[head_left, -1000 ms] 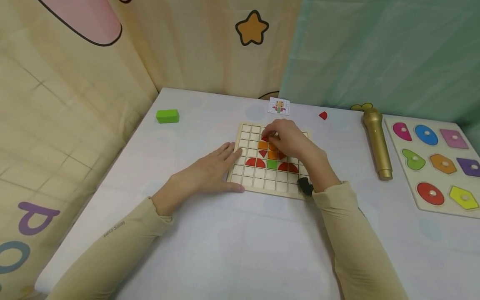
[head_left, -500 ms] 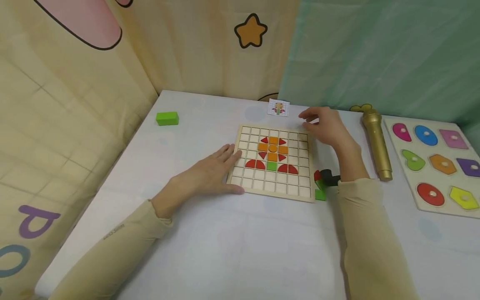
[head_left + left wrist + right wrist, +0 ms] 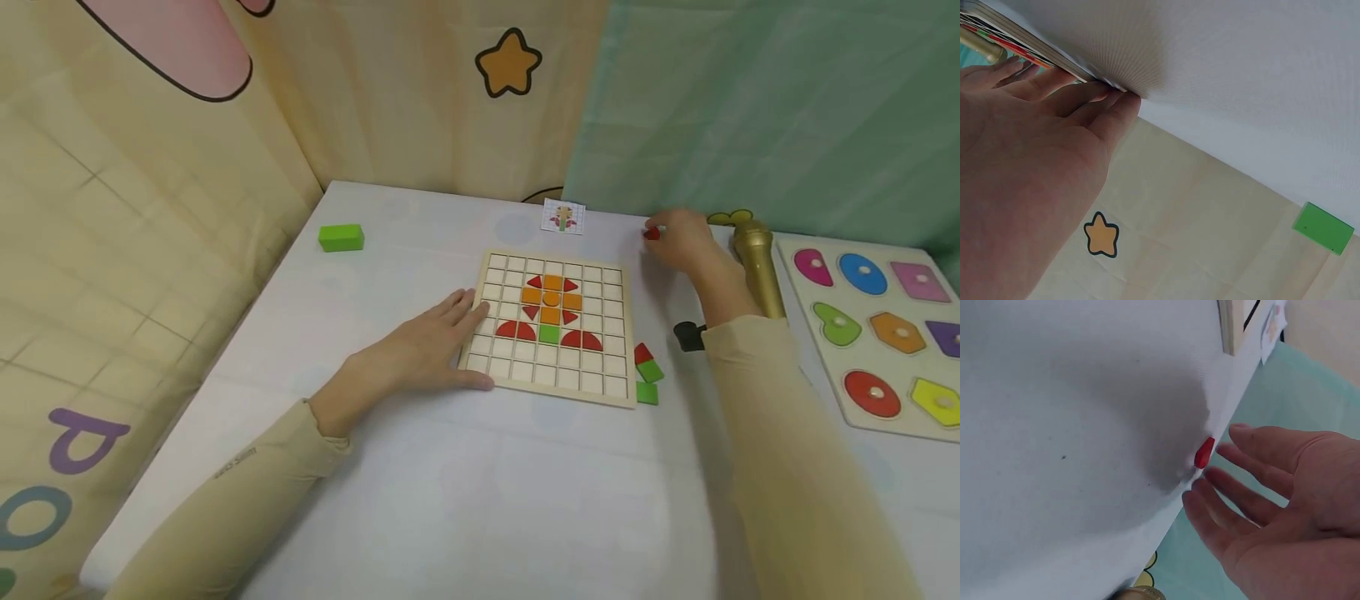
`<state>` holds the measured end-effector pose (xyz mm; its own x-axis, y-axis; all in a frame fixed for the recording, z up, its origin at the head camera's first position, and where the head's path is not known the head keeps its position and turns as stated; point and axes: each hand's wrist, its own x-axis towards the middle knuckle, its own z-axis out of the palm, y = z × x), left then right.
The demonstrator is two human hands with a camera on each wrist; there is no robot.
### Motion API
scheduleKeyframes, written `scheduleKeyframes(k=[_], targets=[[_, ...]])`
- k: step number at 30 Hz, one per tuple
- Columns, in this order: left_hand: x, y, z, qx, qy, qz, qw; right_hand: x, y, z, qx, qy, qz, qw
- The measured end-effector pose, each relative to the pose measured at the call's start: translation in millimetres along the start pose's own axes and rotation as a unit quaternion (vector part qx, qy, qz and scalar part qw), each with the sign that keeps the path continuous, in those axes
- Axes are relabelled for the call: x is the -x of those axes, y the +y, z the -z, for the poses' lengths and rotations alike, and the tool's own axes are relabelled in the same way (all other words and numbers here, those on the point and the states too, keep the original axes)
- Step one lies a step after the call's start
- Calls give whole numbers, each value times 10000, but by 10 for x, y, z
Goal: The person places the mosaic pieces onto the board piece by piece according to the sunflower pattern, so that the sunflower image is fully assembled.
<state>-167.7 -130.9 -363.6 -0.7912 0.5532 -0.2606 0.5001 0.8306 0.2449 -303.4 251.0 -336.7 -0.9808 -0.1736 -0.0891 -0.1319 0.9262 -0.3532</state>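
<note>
My left hand (image 3: 420, 346) holds steady the left edge of a wooden grid board (image 3: 521, 368), fingers and thumb spread along it. On the board lie orange squares (image 3: 550, 316), an orange circle (image 3: 552, 298), small red wedges, red quarter-round pieces (image 3: 592, 341) and a green square (image 3: 549, 334), in a flower-like pattern. Past the board's far right corner, my right hand (image 3: 684, 237) is at a loose red wedge (image 3: 1205, 452). In the right wrist view its fingers are parted and relaxed around the wedge, not pinching it.
Beside the board's right edge lie a red piece (image 3: 643, 353) and green pieces (image 3: 647, 392). A pattern card (image 3: 563, 217) lies behind the board. A gold microphone (image 3: 761, 271) and a knobbed shape puzzle (image 3: 855, 367) are at right; a green block (image 3: 341, 237) sits at far left.
My right hand has left a red wedge on the board's upper part and moved right to the loose red wedge near the table's back edge. The left hand has stayed on the board.
</note>
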Motion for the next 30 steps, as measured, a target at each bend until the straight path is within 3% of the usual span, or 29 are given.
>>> scheduleKeyframes(k=[6, 12, 22, 30], targets=[[5, 23, 23, -28, -52, 19, 10000, 11, 38, -62, -25, 327, 232, 9992], [13, 37, 40, -16, -84, 58, 9999, 45, 2, -128, -152, 565, 45, 9983], [8, 39, 43, 5, -107, 90, 9999, 163, 27, -99, -427, 333, -38, 9985], [20, 54, 53, 67, -125, 96, 9999, 341, -12, -99, -852, 154, -443, 9953]])
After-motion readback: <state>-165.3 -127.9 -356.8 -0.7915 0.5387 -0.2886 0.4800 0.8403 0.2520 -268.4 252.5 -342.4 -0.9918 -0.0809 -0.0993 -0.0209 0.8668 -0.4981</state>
